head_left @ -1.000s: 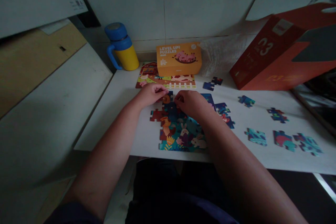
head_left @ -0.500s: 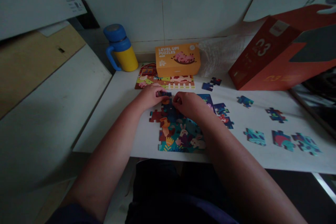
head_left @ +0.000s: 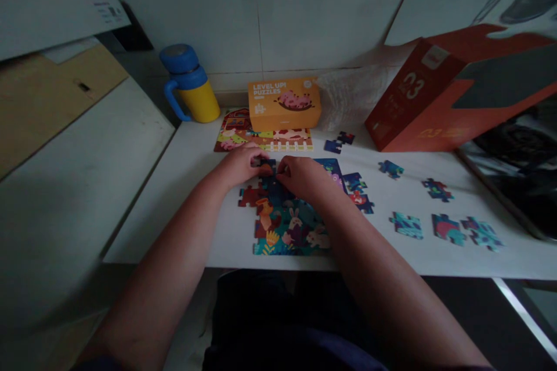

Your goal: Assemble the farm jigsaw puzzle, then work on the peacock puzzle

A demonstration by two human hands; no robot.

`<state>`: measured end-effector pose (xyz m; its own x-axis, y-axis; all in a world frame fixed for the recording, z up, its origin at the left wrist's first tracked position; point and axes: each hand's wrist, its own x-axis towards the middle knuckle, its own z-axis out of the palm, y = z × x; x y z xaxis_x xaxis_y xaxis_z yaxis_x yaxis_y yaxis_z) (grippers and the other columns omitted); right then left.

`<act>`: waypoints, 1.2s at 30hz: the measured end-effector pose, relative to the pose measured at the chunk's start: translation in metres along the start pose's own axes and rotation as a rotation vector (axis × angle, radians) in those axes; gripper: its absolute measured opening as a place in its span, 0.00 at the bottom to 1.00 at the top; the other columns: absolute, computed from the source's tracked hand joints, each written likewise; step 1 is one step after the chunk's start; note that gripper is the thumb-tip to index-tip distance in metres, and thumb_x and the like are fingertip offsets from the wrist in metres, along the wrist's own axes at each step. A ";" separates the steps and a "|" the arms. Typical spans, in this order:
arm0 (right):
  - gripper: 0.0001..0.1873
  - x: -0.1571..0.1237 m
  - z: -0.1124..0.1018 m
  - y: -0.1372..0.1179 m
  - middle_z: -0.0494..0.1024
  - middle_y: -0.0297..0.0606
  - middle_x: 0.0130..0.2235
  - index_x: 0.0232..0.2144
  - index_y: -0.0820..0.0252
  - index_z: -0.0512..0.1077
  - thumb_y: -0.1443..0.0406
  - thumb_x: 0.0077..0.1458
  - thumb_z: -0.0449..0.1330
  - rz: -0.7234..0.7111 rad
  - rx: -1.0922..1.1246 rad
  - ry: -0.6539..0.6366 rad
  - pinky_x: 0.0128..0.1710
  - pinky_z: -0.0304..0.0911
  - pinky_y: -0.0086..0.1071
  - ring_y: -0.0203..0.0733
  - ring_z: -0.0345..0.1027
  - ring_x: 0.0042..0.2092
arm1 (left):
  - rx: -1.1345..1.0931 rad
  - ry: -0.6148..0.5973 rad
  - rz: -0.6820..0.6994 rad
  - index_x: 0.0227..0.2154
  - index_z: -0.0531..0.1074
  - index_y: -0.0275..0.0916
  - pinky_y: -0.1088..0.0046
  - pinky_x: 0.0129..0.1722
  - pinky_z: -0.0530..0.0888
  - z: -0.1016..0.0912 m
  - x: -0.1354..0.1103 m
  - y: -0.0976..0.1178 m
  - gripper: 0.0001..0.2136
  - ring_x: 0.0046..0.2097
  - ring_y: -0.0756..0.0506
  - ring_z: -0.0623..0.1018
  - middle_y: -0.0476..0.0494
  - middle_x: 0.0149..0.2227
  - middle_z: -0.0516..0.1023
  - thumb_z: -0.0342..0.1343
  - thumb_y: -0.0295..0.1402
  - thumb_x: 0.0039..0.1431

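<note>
A partly joined jigsaw puzzle (head_left: 289, 226) with rabbits and flowers lies on the white table (head_left: 209, 226) in front of me. My left hand (head_left: 241, 164) and my right hand (head_left: 302, 175) meet at its top edge, fingers curled and pinched on a dark blue and orange puzzle piece (head_left: 265, 166) between them. The right hand covers part of the puzzle's upper right.
Several loose pieces (head_left: 446, 227) lie scattered to the right. A finished farm puzzle (head_left: 237, 136) lies behind, under an orange puzzle box (head_left: 285, 103). A yellow mug with a blue lid (head_left: 189, 86) stands back left, a large red box (head_left: 439, 98) back right.
Both hands stay pinched at the puzzle's top edge, drawing slightly closer together. The whole scene has slid left and down a little as my head turned.
</note>
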<state>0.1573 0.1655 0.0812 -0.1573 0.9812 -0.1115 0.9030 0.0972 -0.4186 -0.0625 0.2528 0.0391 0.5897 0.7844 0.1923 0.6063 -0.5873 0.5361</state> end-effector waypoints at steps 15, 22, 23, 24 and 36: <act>0.10 0.000 0.000 -0.001 0.86 0.42 0.44 0.46 0.55 0.80 0.62 0.64 0.62 -0.046 -0.039 0.007 0.39 0.61 0.34 0.47 0.77 0.44 | 0.029 0.009 -0.017 0.43 0.83 0.41 0.69 0.36 0.72 -0.003 0.001 0.002 0.13 0.34 0.48 0.74 0.44 0.43 0.80 0.72 0.40 0.58; 0.12 -0.001 -0.002 -0.004 0.86 0.45 0.46 0.48 0.55 0.79 0.63 0.65 0.61 -0.052 -0.055 -0.012 0.42 0.63 0.34 0.49 0.78 0.45 | 0.028 0.014 -0.019 0.42 0.83 0.41 0.68 0.35 0.72 -0.003 0.001 0.003 0.12 0.34 0.47 0.74 0.44 0.41 0.80 0.71 0.42 0.59; 0.11 -0.001 -0.002 -0.005 0.86 0.45 0.46 0.48 0.56 0.79 0.63 0.65 0.61 -0.056 -0.063 -0.011 0.42 0.64 0.34 0.49 0.78 0.46 | 0.031 0.016 -0.018 0.42 0.83 0.41 0.68 0.35 0.71 -0.003 0.001 0.003 0.12 0.34 0.47 0.74 0.44 0.41 0.80 0.71 0.42 0.60; 0.11 -0.001 -0.001 -0.005 0.86 0.45 0.46 0.48 0.56 0.79 0.63 0.65 0.61 -0.062 -0.070 -0.008 0.42 0.64 0.35 0.49 0.78 0.46 | 0.033 0.018 -0.015 0.42 0.83 0.41 0.68 0.35 0.72 -0.003 0.001 0.003 0.12 0.35 0.47 0.74 0.44 0.41 0.80 0.70 0.42 0.60; 0.14 -0.045 -0.037 0.003 0.84 0.50 0.48 0.51 0.60 0.76 0.59 0.70 0.58 0.016 -0.224 0.039 0.43 0.65 0.38 0.52 0.79 0.46 | 0.054 -0.020 -0.039 0.41 0.82 0.40 0.68 0.36 0.71 -0.007 0.002 0.005 0.12 0.35 0.46 0.77 0.43 0.40 0.81 0.68 0.43 0.62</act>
<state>0.1819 0.1278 0.1183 -0.1306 0.9882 -0.0799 0.9722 0.1119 -0.2056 -0.0622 0.2533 0.0481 0.5752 0.8031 0.1559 0.6568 -0.5669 0.4972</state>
